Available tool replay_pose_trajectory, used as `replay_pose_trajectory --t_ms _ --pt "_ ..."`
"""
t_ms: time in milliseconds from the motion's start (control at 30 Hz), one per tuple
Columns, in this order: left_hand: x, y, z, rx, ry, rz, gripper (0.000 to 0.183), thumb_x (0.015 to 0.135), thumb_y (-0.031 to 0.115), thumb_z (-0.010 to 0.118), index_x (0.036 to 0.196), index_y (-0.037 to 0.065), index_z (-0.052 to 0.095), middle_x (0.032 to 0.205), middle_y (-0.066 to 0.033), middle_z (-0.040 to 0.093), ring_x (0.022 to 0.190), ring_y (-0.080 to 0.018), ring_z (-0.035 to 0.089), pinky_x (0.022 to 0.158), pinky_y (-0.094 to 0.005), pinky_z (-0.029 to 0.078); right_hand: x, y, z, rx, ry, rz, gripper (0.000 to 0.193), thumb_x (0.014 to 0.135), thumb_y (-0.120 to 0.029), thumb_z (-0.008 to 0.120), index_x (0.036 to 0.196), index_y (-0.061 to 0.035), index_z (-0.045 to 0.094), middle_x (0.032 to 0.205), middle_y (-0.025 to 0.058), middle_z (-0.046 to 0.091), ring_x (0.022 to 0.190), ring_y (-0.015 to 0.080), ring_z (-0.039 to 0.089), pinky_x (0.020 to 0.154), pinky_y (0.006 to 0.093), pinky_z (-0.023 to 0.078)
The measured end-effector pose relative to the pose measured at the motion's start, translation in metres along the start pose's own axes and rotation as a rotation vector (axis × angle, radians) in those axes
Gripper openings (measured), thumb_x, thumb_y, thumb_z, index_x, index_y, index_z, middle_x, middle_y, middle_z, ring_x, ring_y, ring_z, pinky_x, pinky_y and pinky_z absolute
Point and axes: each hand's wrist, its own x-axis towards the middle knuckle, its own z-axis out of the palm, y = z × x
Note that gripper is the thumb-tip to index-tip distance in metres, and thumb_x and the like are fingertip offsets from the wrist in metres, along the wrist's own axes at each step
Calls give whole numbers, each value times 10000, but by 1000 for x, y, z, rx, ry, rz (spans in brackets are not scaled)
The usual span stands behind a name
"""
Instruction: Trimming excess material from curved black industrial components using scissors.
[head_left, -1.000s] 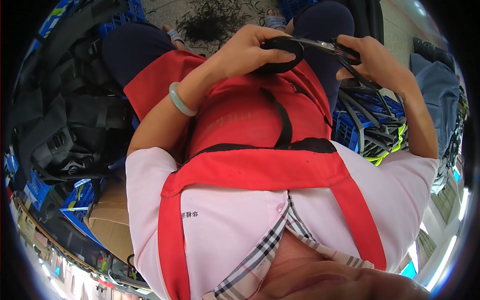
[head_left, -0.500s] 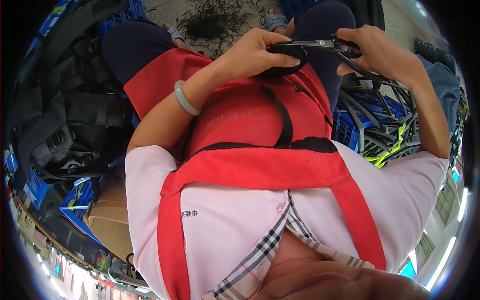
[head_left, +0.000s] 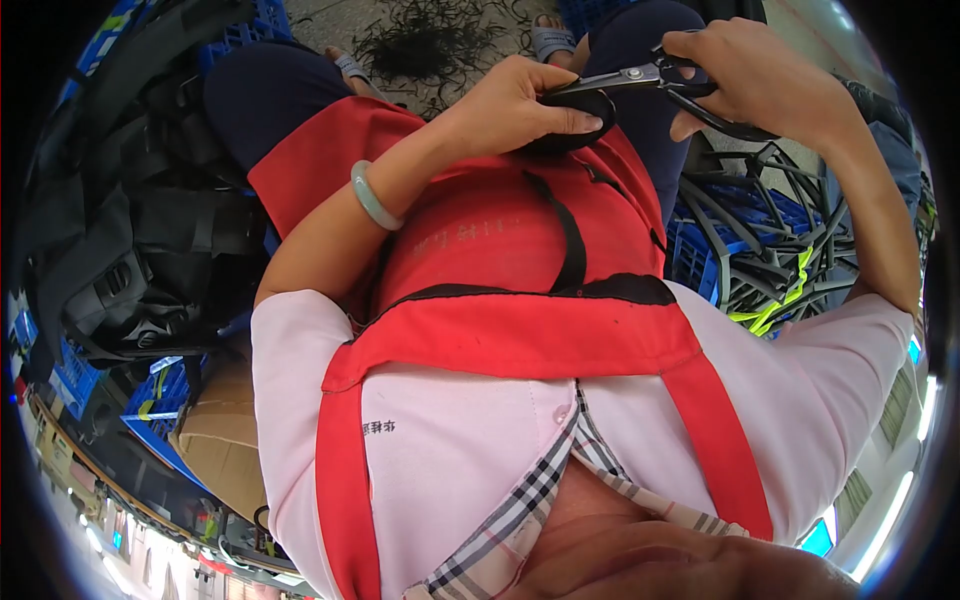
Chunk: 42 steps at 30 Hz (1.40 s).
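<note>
Strap loop, black, flat, narrow (head_left: pixel 572 112): judged light, limp and easily kinked; best pinched flat beside the cut line. Held above the red apron (head_left: pixel 520 250), over the lap. Left hand (head_left: pixel 515 105): grip clenched on the loop, wrist bent inward. Right hand (head_left: pixel 765 75): grip closed through the handles of black metal scissors (head_left: pixel 650 80), blades set at the loop, elbow raised.

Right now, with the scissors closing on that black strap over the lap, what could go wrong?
1. The left hand pinches the black strap loop right beside the scissors blades, so its fingertips could get nicked.
2. The right hand works the scissors just above the red apron and knees; a slip could snag the cloth.
3. Black offcuts lie on the floor near the sandalled feet; more may scatter underfoot.
</note>
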Motion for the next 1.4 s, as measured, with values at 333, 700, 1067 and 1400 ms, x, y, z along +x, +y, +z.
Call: replay_pose_trajectory --t_ms 333,700,1067,1400 --pt "2 -8 0 15 2 -19 221 782 192 741 872 3 673 673 50 557 639 -33 476 581 -205 394 11 -28 -50 -190 -311 12 422 788 -379 658 862 33 609 766 191 631 776 363 624 661 390 492" --pt "3 -8 -6 -70 65 -66 251 768 160 748 955 14 668 762 17 628 712 -47 561 647 -188 447 25 0 -27 -127 -197 -9 460 747 -410 686 905 14 603 754 181 628 762 353 623 661 416 484" --pt "-1 -4 -26 -328 82 61 259 833 121 663 1072 23 653 1037 -13 625 998 -97 543 908 -216 395 4 15 51 255 259 72 691 641 -268 792 1218 -73 466 866 163 597 812 346 595 718 408 467" --pt "0 -6 -22 -280 31 -16 266 824 133 677 1070 34 658 1002 -4 626 950 -101 550 871 -224 400 21 18 44 105 51 137 561 681 -310 762 1096 -59 479 843 161 596 806 348 596 670 411 454"
